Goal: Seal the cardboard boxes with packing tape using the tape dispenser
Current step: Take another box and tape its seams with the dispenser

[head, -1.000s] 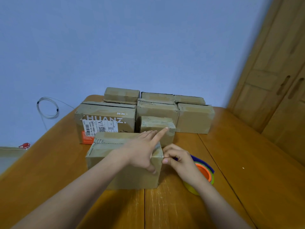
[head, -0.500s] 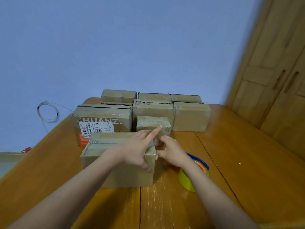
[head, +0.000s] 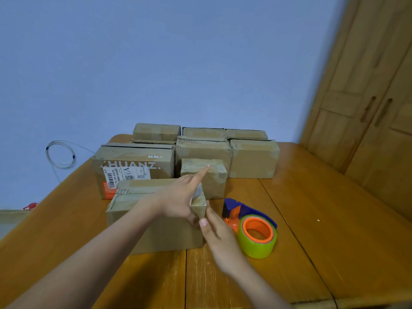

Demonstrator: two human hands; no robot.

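Reading "HUANZ." in white across its front, the labelled box (head: 133,166) also carries a barcode sticker too small to read. The left hand (head: 178,201) lies flat on the nearest box (head: 153,228), fingers straight, forefinger pointing forward. The right hand (head: 219,237), fingers straight, seems to press that box's right end. The tape dispenser (head: 252,228) rests on the table (head: 312,219) just right of it.

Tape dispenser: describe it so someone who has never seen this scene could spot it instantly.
Start at the wooden table and find the nearest cardboard box, the one under both hands. The tape dispenser lies on the table just right of that box, beside the right hand. It is the only brightly coloured item there: blue body, orange hub, yellow-green tape roll.
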